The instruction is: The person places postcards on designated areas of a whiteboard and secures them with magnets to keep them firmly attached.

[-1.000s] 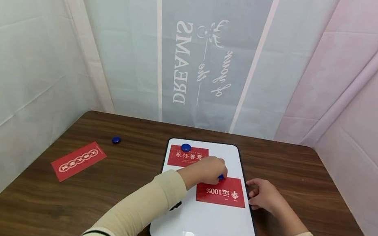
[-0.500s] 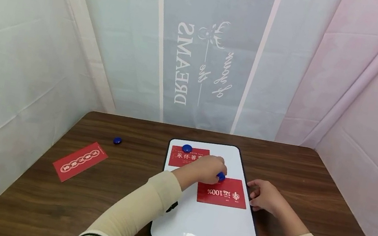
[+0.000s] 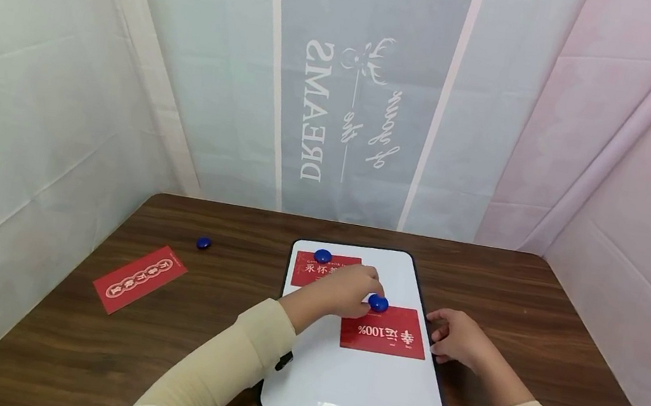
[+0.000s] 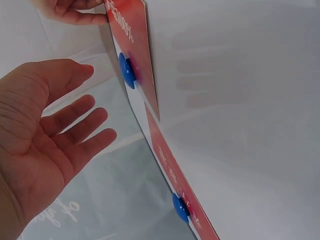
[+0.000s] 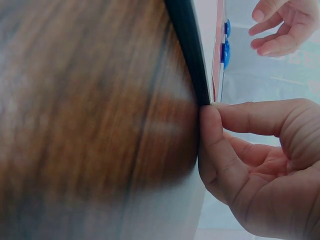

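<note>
A whiteboard (image 3: 357,385) with a dark frame lies on the table. My left hand (image 3: 344,289) hovers over it, fingers parted and relaxed, just left of a round blue magnet (image 3: 378,303). In the left wrist view a gap separates that hand (image 4: 55,120) from the magnet (image 4: 127,71). The magnet sits on the upper edge of a red card (image 3: 383,340) with white lettering. A second red card (image 3: 304,274), partly covered by my left hand, has another blue magnet (image 3: 323,256) at its top. My right hand (image 5: 255,165) pinches the board's right edge between thumb and curled index finger.
On the left of the brown wooden table (image 3: 55,338) lies a third red card (image 3: 139,279), tilted. One more blue magnet (image 3: 203,243) lies behind it. Pale cloth sheets (image 3: 237,75) enclose the table at the back and both sides.
My left hand has let go of the blue magnet and drawn back to the left, so the magnet shows whole on the lower red card. The right hand stays at the board's edge.
</note>
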`<action>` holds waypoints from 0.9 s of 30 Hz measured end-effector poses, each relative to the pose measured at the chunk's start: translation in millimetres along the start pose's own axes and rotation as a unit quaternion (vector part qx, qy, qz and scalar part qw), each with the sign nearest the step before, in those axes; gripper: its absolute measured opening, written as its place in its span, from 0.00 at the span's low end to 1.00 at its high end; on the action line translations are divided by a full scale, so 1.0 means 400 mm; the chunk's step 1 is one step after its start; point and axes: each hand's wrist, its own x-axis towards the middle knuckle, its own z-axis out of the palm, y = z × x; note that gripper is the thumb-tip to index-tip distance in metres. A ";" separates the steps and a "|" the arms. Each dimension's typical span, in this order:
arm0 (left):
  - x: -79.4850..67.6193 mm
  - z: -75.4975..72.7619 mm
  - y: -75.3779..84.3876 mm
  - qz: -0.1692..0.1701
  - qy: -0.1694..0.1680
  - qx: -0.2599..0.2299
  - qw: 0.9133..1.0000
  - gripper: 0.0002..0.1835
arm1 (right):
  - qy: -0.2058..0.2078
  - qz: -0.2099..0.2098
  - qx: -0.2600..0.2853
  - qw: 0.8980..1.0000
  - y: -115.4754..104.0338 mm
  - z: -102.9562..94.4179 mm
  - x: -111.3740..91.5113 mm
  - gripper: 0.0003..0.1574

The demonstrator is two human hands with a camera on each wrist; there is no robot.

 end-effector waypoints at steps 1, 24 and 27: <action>-0.005 -0.001 -0.004 0.001 0.003 -0.003 1.000 0.25 | 0.000 0.000 0.000 1.000 0.000 0.000 0.000 0.37; -0.145 -0.025 -0.079 0.034 0.075 0.011 0.997 0.24 | 0.002 0.003 -0.008 1.000 0.000 0.002 0.000 0.38; -0.162 -0.026 -0.087 0.033 0.078 0.011 0.996 0.24 | 0.000 0.003 -0.009 1.000 -0.001 0.001 0.002 0.37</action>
